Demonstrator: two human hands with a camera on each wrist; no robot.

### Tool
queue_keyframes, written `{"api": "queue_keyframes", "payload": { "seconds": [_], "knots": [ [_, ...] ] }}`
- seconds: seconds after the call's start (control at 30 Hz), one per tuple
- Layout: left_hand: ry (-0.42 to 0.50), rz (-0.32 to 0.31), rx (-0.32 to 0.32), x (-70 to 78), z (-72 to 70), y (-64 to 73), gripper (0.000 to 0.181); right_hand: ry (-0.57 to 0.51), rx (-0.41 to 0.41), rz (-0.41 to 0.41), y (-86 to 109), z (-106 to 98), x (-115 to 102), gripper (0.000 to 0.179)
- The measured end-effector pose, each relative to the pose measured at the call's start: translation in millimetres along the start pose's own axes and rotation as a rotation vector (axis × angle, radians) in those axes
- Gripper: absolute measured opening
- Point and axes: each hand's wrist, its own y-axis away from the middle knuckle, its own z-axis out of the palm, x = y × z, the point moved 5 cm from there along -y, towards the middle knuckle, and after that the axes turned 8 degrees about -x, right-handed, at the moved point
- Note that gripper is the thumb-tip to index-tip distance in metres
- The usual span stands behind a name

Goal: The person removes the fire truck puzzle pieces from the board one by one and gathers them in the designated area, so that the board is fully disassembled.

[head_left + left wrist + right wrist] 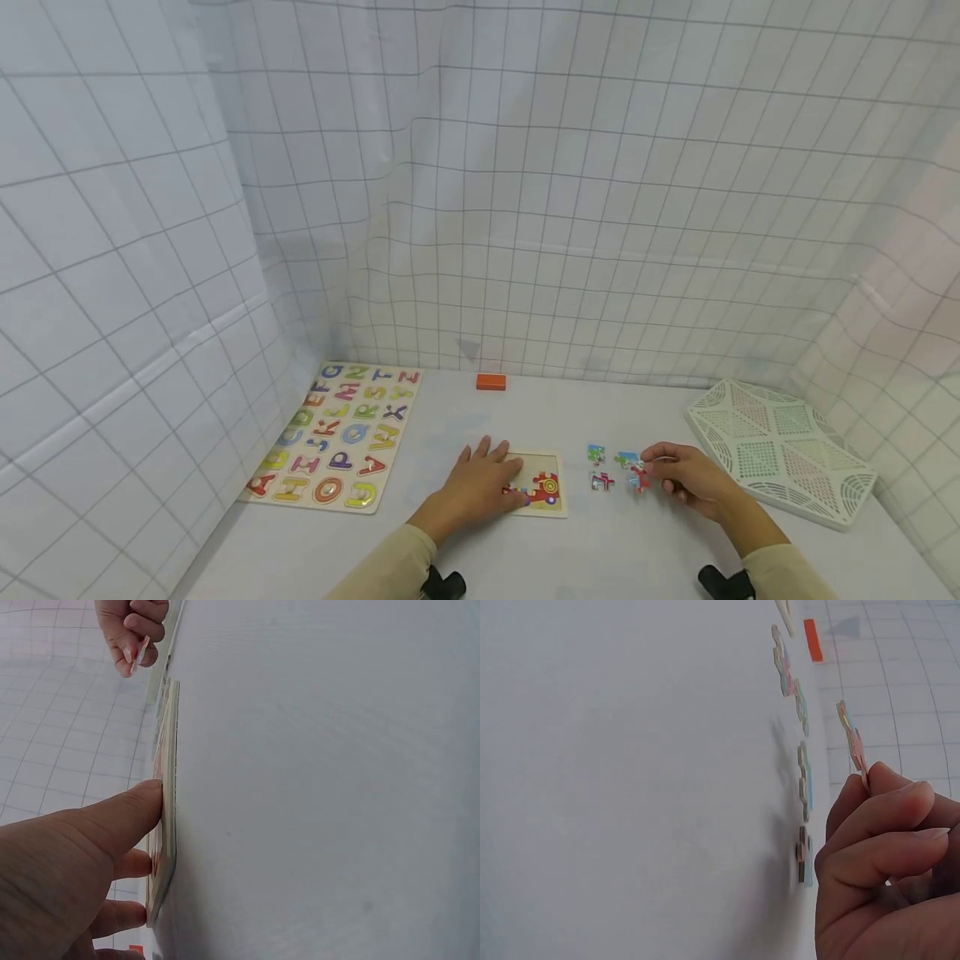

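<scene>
My left hand [480, 485] lies with spread fingers on a small wooden jigsaw puzzle tray [553, 512], covering its left part. Red, yellow and purple picture parts show on the tray's right side. In the left wrist view the thumb presses the tray's edge [171, 787]. Over to the right, my right hand [690, 479] pinches a red and blue puzzle piece [853, 739] between thumb and fingertips, raised off the table. Loose puzzle pieces lie between the hands: a green-blue one [596, 453], a red one [602, 482] and another blue-green one [626, 459].
An alphabet board [330, 442] with coloured letters lies at the left. An orange block [491, 382] sits at the back near the gridded curtain [600, 208]. A white patterned panel [780, 450] lies at the right.
</scene>
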Motion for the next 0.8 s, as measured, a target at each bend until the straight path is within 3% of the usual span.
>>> {"api": "queue_keyframes", "payload": {
  "seconds": [0.27,0.8],
  "knots": [
    [0.031,-0.003,-0.016,0.5,0.6,1.7,0.059,0.085,0.0,0.0,-0.9,-2,6,0.03],
    [0.007,0.003,0.005,-0.4,-0.2,0.6,0.059,0.269,0.093,-0.02,-7.9,8,0,0.021]
  ]
}}
